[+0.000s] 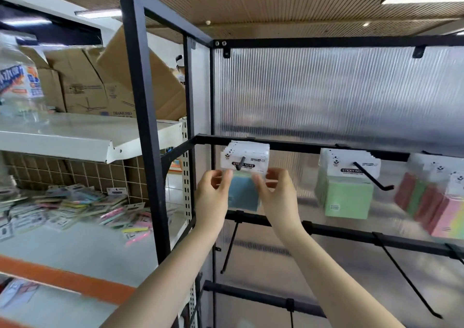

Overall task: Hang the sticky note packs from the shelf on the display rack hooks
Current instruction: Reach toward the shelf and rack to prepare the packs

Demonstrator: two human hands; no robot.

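Observation:
A blue sticky note pack [243, 194] with a white header card hangs among several packs on the leftmost hook [241, 163] of the black display rack [288, 145]. My left hand [213, 197] pinches its left edge and my right hand [276, 194] pinches its right edge. Green packs [347, 197] hang on the hook to the right, and pink and red packs [437, 207] hang further right. More loose packs [75, 207] lie in a pile on the white shelf [82, 250] at the left.
Empty black hooks [406, 275] stick out from the lower rack bars. A ribbed translucent panel [339, 96] backs the rack. Cardboard boxes [95, 84] and a plastic bottle [17, 81] stand on the upper white shelf. A black frame post [148, 116] separates shelf and rack.

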